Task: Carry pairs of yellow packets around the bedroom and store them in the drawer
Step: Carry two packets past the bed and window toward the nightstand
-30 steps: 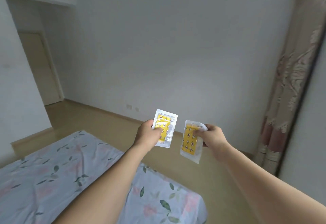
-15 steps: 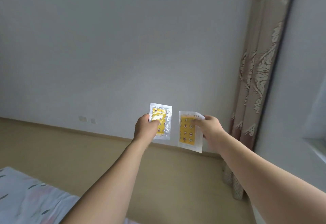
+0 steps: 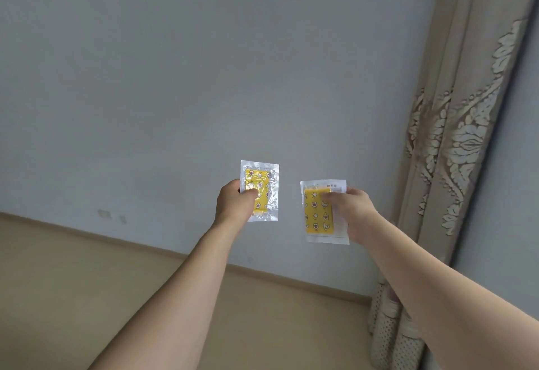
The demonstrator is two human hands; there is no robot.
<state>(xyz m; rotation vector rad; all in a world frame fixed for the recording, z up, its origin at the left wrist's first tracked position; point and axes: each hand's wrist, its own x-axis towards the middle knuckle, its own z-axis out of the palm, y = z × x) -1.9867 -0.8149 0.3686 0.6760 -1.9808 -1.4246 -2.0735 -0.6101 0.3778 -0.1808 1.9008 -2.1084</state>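
Home room: patterned curtain (image 3: 455, 142), wood floor (image 3: 87, 276).

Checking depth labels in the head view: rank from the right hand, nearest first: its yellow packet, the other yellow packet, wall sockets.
1. White-edged yellow packet, pinched in the right hand itself.
2. Clear-wrapped yellow packet, to its left, gripped by the left hand.
3. Pale wall sockets, far left, low on the wall.

A plain tan, smooth floor (image 3: 87, 282) fills the lower left of the frame, meeting the grey wall; the beige patterned curtain's bunched hem (image 3: 390, 337) rests on it at lower right.
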